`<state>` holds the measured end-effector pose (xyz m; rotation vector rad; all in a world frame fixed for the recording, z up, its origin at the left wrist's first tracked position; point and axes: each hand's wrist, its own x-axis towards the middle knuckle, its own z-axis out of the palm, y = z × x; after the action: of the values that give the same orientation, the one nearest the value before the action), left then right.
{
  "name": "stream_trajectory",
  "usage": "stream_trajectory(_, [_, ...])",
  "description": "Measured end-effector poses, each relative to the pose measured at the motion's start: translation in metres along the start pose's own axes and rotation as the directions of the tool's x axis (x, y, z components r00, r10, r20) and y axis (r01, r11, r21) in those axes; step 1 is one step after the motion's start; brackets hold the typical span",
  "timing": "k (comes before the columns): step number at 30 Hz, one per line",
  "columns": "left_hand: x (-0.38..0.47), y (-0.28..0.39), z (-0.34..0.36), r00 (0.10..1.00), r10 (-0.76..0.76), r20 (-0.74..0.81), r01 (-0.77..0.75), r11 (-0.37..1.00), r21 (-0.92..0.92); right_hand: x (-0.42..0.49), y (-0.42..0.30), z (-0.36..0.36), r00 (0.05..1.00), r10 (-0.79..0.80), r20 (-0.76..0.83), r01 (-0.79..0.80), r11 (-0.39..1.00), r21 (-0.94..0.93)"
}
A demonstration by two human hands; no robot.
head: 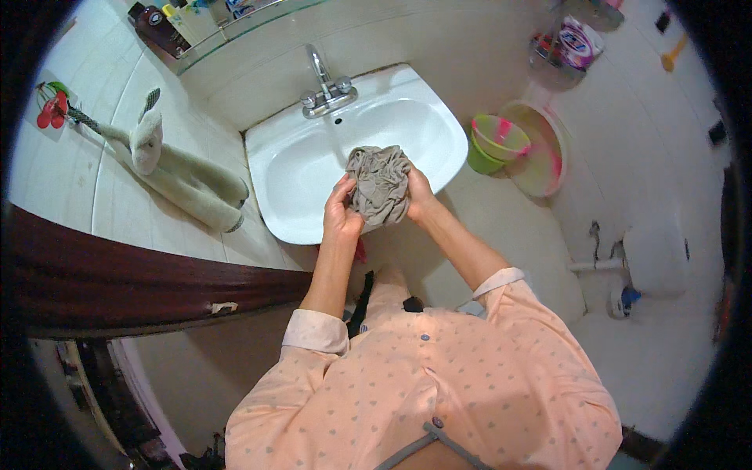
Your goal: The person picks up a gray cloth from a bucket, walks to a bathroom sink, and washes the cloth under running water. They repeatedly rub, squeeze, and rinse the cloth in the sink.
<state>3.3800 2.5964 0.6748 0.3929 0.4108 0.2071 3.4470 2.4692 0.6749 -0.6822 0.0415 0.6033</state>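
Note:
A crumpled grey-brown cloth [379, 187] is bunched between my two hands, over the front part of a white washbasin [282, 176]. My left hand [342, 207] grips the cloth's left side, thumb toward the lower edge. On its right side my right hand [419, 189] holds it, with most of the fingers hidden behind the fabric. Behind the cloth stands a chrome two-handle faucet [326, 88]. Blurred streaks below its spout look like running water, though I cannot tell for certain. The basin's drain is out of sight.
A towel [176, 176] hangs from a cherry-shaped hook [53, 108] on the left wall. Above is a glass shelf [235, 35] with bottles. Buckets [499, 141] and a large tub [543, 153] stand right of the basin. A dark wooden door [147, 276] is at my left.

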Motion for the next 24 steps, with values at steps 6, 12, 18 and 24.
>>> stream_trajectory(6, [0.012, -0.013, -0.010, 0.989, 0.136, -0.060, -0.137, 0.991, -0.006, 0.003, -0.022, -0.023, 0.993, -0.101, -0.061, 0.072, 0.930, -0.360])
stream_trajectory(12, [0.068, -0.024, -0.034, 0.989, 0.095, -0.115, -0.109, 0.987, -0.122, 0.071, -0.065, -0.045, 0.984, -0.153, 0.086, 0.163, 0.607, -0.778])
stream_trajectory(18, [0.083, -0.018, -0.038, 0.988, 0.121, -0.098, -0.141, 0.963, -0.229, 0.147, -0.126, 0.019, 0.880, -0.228, 0.417, 0.373, -0.213, -0.903])
stream_trajectory(24, [0.081, -0.028, -0.035, 0.951, 0.249, -0.184, -0.297, 0.903, -0.311, 0.199, -0.153, 0.090, 0.856, 0.006, 0.517, 0.363, -0.718, -0.593])
